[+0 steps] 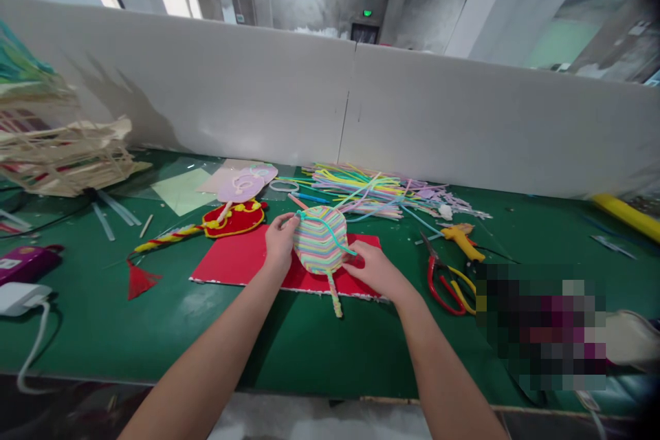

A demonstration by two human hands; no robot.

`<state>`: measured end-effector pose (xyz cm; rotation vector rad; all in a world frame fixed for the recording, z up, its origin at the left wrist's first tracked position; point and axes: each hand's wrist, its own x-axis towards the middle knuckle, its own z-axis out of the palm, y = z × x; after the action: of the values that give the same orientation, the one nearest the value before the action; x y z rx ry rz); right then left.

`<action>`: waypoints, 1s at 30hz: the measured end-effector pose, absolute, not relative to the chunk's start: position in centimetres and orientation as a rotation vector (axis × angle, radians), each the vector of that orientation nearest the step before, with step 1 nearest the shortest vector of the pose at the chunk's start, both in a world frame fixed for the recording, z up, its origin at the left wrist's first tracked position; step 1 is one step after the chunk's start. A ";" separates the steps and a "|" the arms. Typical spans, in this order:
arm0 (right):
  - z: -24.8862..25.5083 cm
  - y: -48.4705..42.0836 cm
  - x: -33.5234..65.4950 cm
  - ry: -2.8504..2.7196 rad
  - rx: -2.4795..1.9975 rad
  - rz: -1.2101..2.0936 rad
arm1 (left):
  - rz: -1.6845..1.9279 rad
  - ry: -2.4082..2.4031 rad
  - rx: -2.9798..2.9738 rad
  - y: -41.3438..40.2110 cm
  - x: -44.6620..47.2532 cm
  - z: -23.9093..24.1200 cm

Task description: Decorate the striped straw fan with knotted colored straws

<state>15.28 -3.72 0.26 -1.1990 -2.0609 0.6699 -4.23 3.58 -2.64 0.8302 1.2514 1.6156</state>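
A round hand fan [318, 251] striped in pastel pipe cleaners rests over a red board [232, 258], its wrapped handle [335, 295] pointing toward me. My left hand [282, 242] pinches the fan's upper left edge, where one end of a turquoise pipe cleaner [330, 228] lies. That pipe cleaner curves across the fan's face to the right. Its other end is between the fingers of my right hand [374, 267], beside the fan's right edge. Whether the turquoise piece is fixed at the left end is hidden by my fingers.
Loose pipe cleaners [355, 182] are heaped behind the fan. Pliers [446, 282] and a yellow glue gun [464, 240] lie to the right. At left are a red-and-yellow fan [234, 218] with a tassel, a wooden model [67, 155] and a white charger [23, 299]. A white partition [232, 89] stands behind.
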 end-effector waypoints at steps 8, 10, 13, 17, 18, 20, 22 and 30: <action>0.4 -3.0 15.2 -1.768 -1.305 0.682 | 1.624 1.221 0.807 3.5 -4.2 -2.2; 0.2 -2.9 15.2 -1.698 -1.335 0.646 | 1.625 1.208 0.806 3.4 -4.2 -2.2; 0.1 -2.9 15.4 -1.582 -1.339 0.626 | 1.633 1.206 0.810 3.4 -4.2 -2.2; -0.1 -2.9 15.5 -1.478 -1.287 0.698 | 1.633 1.213 0.804 3.5 -4.2 -2.3; -0.2 -2.8 15.5 -1.472 -1.289 0.693 | 1.630 1.211 0.805 3.5 -4.2 -2.3; -0.4 -2.7 15.7 -1.480 -1.336 0.607 | 1.626 1.200 0.805 3.5 -4.2 -2.3; -0.7 -2.5 16.1 -1.513 -1.419 0.426 | 1.628 1.191 0.805 3.5 -4.2 -2.3; -0.6 -2.3 16.7 -1.565 -1.400 0.222 | 1.626 1.212 0.780 3.6 -4.2 -2.2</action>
<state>16.75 -2.35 -0.57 -1.4003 -1.5648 0.2217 -4.20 3.61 -2.20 0.7802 1.2116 1.6263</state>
